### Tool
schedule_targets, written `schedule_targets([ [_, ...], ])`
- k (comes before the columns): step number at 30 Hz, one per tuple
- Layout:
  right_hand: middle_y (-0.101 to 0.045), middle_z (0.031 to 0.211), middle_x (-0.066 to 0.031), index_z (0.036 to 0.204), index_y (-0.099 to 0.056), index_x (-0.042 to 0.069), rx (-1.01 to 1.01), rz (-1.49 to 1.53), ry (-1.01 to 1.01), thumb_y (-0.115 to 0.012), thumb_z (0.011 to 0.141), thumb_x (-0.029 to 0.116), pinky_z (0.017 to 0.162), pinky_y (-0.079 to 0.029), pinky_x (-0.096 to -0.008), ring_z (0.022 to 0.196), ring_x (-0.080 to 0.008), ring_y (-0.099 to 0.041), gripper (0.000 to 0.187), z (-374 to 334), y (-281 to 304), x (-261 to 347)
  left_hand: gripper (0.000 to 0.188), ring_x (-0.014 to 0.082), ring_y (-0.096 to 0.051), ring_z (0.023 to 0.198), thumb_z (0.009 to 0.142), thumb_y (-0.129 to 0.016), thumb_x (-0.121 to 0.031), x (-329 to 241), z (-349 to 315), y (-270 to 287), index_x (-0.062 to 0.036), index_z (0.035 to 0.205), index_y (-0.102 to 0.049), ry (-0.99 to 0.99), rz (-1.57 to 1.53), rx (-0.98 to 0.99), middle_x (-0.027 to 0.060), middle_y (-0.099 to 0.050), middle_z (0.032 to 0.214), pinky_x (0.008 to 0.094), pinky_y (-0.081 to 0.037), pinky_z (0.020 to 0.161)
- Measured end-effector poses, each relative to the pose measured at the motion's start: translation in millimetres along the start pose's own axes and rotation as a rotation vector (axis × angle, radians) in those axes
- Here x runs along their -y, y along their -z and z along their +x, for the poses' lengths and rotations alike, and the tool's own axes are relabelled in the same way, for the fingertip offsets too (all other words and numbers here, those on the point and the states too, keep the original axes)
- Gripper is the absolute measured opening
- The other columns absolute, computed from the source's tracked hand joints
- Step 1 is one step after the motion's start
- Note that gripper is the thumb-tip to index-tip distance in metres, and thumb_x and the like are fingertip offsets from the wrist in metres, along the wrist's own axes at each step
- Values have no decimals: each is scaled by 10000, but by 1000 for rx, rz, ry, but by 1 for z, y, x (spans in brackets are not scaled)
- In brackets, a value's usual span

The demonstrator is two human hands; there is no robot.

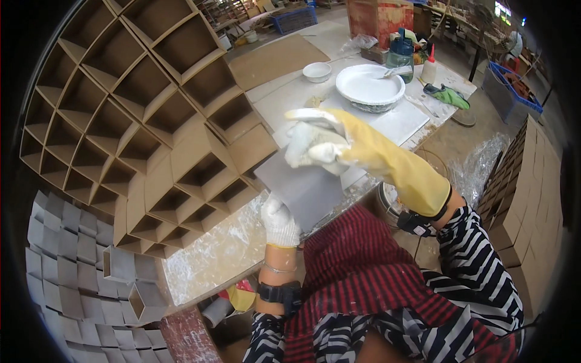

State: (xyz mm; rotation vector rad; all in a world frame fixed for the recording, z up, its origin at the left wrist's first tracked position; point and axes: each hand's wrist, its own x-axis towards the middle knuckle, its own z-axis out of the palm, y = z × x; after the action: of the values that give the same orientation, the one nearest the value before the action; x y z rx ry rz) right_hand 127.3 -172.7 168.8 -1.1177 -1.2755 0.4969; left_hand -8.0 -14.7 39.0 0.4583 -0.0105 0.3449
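My left hand [279, 221], in a white knit glove, is closed on the lower left edge of a flat-faced grey board piece [305, 189], held tilted above the front of the table. Over the piece's upper part is my right hand [321, 140], in a long yellow rubber glove whose fingers are coated white. Its index finger sticks out while the others curl around a pale lump, blurred so I cannot make out what it is. Whether that hand touches the board is unclear. Farther off stand a white basin [370, 85] of white paste with a flat tool in it, and a small white bowl [317, 72].
Stacked open brown cardboard boxes [200, 163] rise at the left, with grey boxes [66, 260] below. The worktable [212, 254] is smeared white. A blue-green jug [399, 54], a red-tipped bottle [429, 71] and a green cloth [448, 95] stand behind. More boxes [520, 212] line the right.
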Motion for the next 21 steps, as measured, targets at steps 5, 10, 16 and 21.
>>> schedule_targets([
  [5,-619,1034,-127,1351,-419,92,12,-320,-208,-604,760,5,838,-462,-301,952,-208,-570,625,-15,-10,17,507,327,-460,1218,985,-291,-280,-6,11,-25,8,1399,-248,142,25,-2,213,-357,1395,452,-449,975],
  [10,-650,1021,-124,1238,-537,60,79,-404,-9,-591,735,-60,738,-508,-289,831,-202,-615,520,0,-4,26,512,326,-443,1227,1000,-254,-347,1,7,14,11,1352,-352,-15,264,150,213,-438,1335,425,-354,1054],
  [16,-690,846,-99,1152,-558,46,160,-499,503,-670,674,-63,665,-539,-293,759,-200,-677,503,35,-14,-7,496,322,-471,1197,1001,-261,-337,10,11,12,8,1339,-372,11,218,79,213,-469,1304,416,-378,1037],
  [21,-660,780,-88,1105,-579,62,304,-575,573,-694,605,-29,610,-510,-345,680,-263,-644,522,-4,-53,-4,495,309,-519,1146,994,-303,-360,3,36,127,2,1313,-413,-96,781,203,191,-516,1262,410,-430,989],
])
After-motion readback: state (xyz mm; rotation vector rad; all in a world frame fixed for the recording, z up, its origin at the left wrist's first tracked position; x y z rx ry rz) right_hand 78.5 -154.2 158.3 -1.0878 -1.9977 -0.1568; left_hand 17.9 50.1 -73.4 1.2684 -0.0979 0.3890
